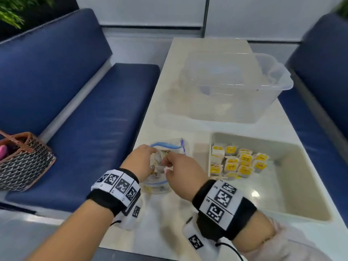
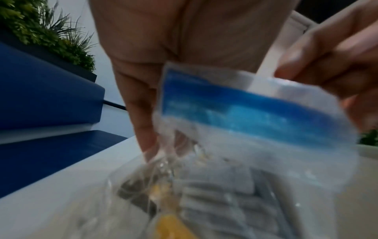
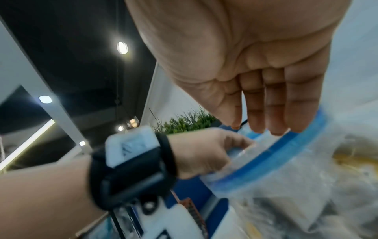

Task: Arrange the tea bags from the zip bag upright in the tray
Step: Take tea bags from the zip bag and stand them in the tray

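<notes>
Head view: left hand [image 1: 140,162] grasps the zip bag [image 1: 167,147] rim; right hand [image 1: 181,171] hovers loose-fingered over it.

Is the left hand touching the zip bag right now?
Touching. In the right wrist view the left hand grips the rim of the zip bag beside its blue seal. The head view agrees: the hand sits at the bag's open mouth.
</notes>
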Available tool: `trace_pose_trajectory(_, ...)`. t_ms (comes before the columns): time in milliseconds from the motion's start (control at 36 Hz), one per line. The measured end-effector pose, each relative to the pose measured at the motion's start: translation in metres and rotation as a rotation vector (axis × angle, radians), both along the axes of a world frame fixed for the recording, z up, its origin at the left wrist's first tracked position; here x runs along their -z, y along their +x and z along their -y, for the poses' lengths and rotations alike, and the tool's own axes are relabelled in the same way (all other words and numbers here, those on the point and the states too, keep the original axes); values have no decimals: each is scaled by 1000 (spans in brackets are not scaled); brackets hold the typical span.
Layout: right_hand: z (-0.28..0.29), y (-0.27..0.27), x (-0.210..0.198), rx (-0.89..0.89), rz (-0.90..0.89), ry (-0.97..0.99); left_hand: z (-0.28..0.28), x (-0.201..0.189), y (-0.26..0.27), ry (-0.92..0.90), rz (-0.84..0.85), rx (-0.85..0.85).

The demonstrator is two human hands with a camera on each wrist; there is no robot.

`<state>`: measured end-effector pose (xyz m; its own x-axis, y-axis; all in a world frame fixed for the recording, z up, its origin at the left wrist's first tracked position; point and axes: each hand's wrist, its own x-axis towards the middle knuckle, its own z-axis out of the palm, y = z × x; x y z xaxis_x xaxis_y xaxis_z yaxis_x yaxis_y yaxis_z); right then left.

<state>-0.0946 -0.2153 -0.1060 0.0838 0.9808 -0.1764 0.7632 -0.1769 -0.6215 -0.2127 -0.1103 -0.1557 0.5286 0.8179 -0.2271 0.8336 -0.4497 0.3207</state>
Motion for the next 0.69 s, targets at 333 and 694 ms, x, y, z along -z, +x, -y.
trace_pose_trajectory(333,-47,-28,16,-257,615,-372,8,6,-12,28,265,10)
trace_pose_trajectory(694,-56,-19,5,-234,479,-385,-2,1,-13,-95,210,24)
